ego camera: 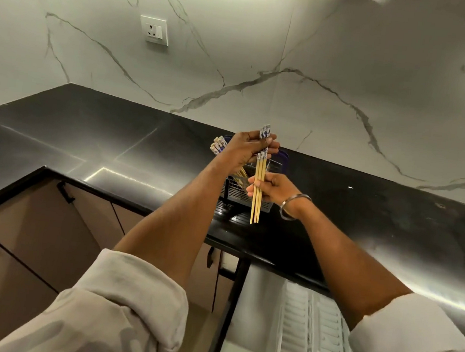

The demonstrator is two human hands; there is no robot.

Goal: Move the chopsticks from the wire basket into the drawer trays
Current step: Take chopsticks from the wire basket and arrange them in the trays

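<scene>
While chopsticks [217, 146] fill wire basket [235, 193], hands [245, 151] grip three.

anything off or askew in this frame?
Nothing stands out. Both hands hold a small bunch of chopsticks upright over the wire basket, the rest lean at its left side, and the drawer trays below sit open, nothing spilled.

A small bunch of pale wooden chopsticks [258, 189] with blue-and-white patterned tops is hanging upright, tips pointing toward six o'clock, in front of the wire basket [241, 193]. The basket is sitting on the black bench, and more chopsticks [219, 145] are leaning out of it toward ten o'clock. The white ribbed drawer trays [310, 331] are lying open at five o'clock, nothing showing in them.
</scene>
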